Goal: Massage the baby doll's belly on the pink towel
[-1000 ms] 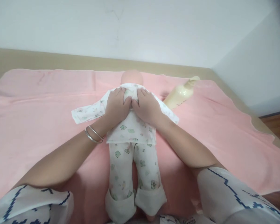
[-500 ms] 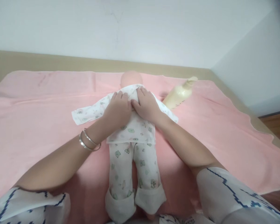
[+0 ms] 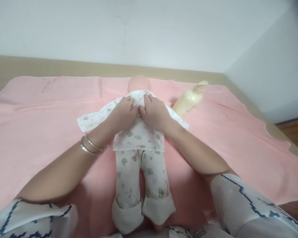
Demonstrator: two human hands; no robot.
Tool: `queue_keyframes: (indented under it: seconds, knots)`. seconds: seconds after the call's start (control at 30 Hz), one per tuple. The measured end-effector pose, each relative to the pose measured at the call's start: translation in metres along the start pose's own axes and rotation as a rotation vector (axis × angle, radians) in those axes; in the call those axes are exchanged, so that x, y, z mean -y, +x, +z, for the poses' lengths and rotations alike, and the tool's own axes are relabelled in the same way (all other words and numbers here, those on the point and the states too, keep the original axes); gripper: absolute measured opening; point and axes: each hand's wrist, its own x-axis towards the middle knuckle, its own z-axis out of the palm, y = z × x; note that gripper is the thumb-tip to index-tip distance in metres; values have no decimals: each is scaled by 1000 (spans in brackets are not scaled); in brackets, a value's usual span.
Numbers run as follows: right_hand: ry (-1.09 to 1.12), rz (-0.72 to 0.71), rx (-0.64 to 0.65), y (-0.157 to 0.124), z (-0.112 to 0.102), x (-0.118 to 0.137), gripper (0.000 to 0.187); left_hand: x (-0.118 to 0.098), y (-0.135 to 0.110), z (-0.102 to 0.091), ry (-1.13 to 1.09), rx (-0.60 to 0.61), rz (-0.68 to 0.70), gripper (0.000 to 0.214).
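Note:
A baby doll (image 3: 138, 83) lies on its back on a pink towel (image 3: 39, 125), head away from me. It wears a white printed shirt (image 3: 139, 137) and matching trousers (image 3: 129, 178) with turned-up cuffs. My left hand (image 3: 123, 114) and my right hand (image 3: 155, 112) rest side by side on the doll's chest. Their fingers are curled and pinch the shirt's front edges just below the neck. Silver bangles (image 3: 90, 147) circle my left wrist.
A cream pump bottle (image 3: 188, 100) lies on the towel to the right of the doll's head. The towel covers a beige bed that meets a white wall behind. Wooden floor (image 3: 296, 132) shows past the bed's right edge.
Both hands have crept up the doll's chest toward its neck, and their fingers have curled from lying flat into a pinch on the shirt's edges.

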Motion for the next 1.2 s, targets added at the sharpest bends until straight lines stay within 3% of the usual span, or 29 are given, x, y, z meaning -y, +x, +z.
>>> queue_keyframes:
  seconds: [0.17,0.27,0.37,0.53,0.67,0.8,1.03,1.2]
  knots:
    - [-89,-28,-91,-22,1,20,55,22,11,19,100,-88,139,24]
    - [-102,-46,-62,-27,-2,27,54,30,15,28,186,-131,234,29]
    - [-50,-40,-39,-23,-5,23,53,29,12,31,241,-177,209,34]
    - [51,-40,3,-6,-9,9,45,7,-6,18,368,-110,241,29]
    - [102,74,92,6,-16,0,45,-14,-19,0,249,-58,87,22]
    - [110,83,108,10,-17,-3,48,-20,-18,-10,127,26,-12,19]
    - [-44,41,6,-9,-6,12,52,6,3,7,67,-40,51,23]
    - [-103,-14,-75,-26,-6,28,47,25,12,26,164,-181,149,31]
